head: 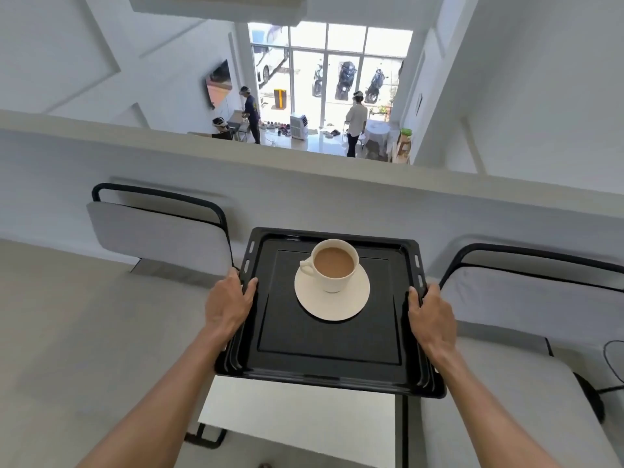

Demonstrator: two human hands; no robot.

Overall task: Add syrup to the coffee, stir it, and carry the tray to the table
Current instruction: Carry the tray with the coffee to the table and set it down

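Note:
A black metal tray (329, 359) is held level in the air in front of me. On its far half stands a white cup (334, 265) of milky brown coffee on a white saucer (332, 305), handle to the left. My left hand (229, 302) grips the tray's left rim, thumb on top. My right hand (430, 315) grips the right rim the same way. No spoon or syrup is in view.
Below the tray is a small white table (297, 417) with black legs. A grey chair with a black frame (158, 228) stands at the left and another (526, 292) at the right. A white half wall (304, 184) runs ahead, with people on the lower floor beyond.

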